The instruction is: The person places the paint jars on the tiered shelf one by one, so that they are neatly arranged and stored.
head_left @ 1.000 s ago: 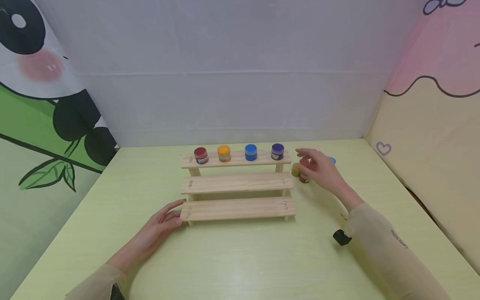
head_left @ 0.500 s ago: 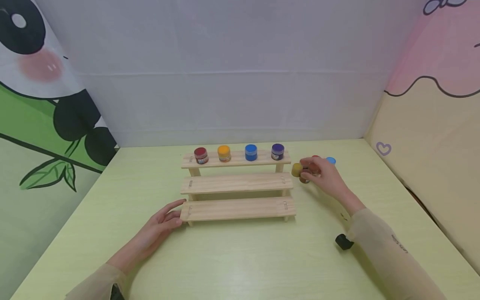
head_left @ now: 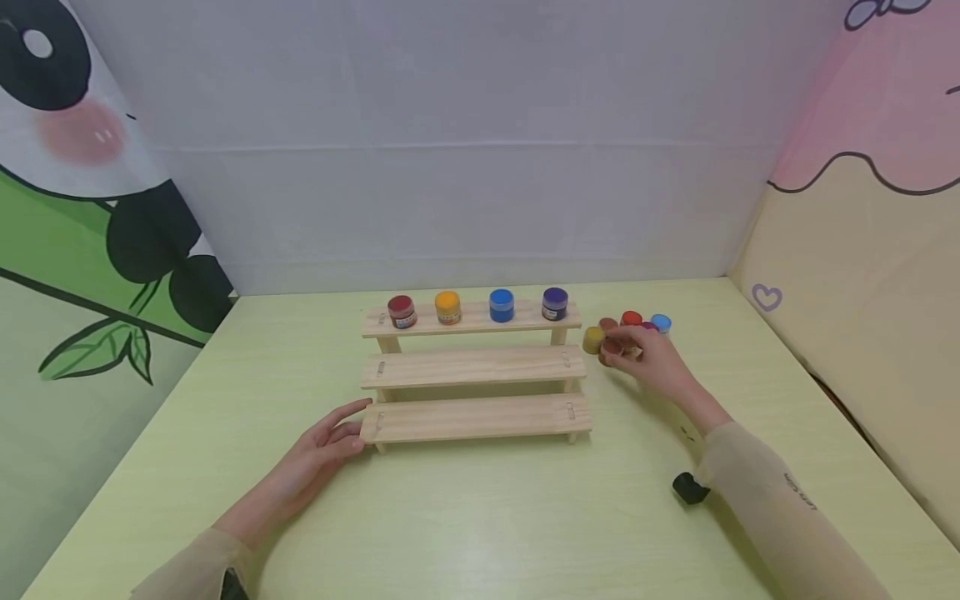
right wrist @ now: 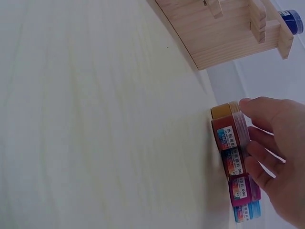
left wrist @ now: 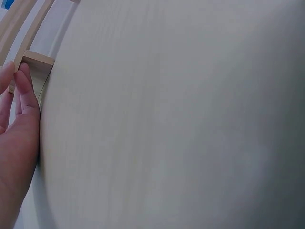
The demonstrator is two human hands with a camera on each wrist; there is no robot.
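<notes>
In the head view my right hand (head_left: 649, 360) is at the jar cluster, thumb and forefinger around the lid of the front brown paint jar (head_left: 611, 351). The mustard-yellow paint jar (head_left: 592, 339) is just left of the fingertips. Behind stand a second brown jar (head_left: 607, 323), a red jar (head_left: 632, 318), a magenta jar (head_left: 650, 327) and a light blue jar (head_left: 661, 322). Labels show in the right wrist view, where the brown jar (right wrist: 224, 134) stands on the table. My left hand (head_left: 318, 446) holds the left end of the lowest plank of the wooden three-step rack (head_left: 476, 419).
On the rack's top step stand a dark red jar (head_left: 402, 311), an orange-yellow jar (head_left: 447, 307), a blue jar (head_left: 502, 305) and a purple jar (head_left: 555, 303). The middle step (head_left: 476, 367) and lowest step are bare wood. A pale wall (head_left: 480, 208) rises behind the table.
My right hand has lowered and come slightly toward me, its fingers closing in on the front brown jar. The red and magenta jars have come into sight. My left hand stays put.
</notes>
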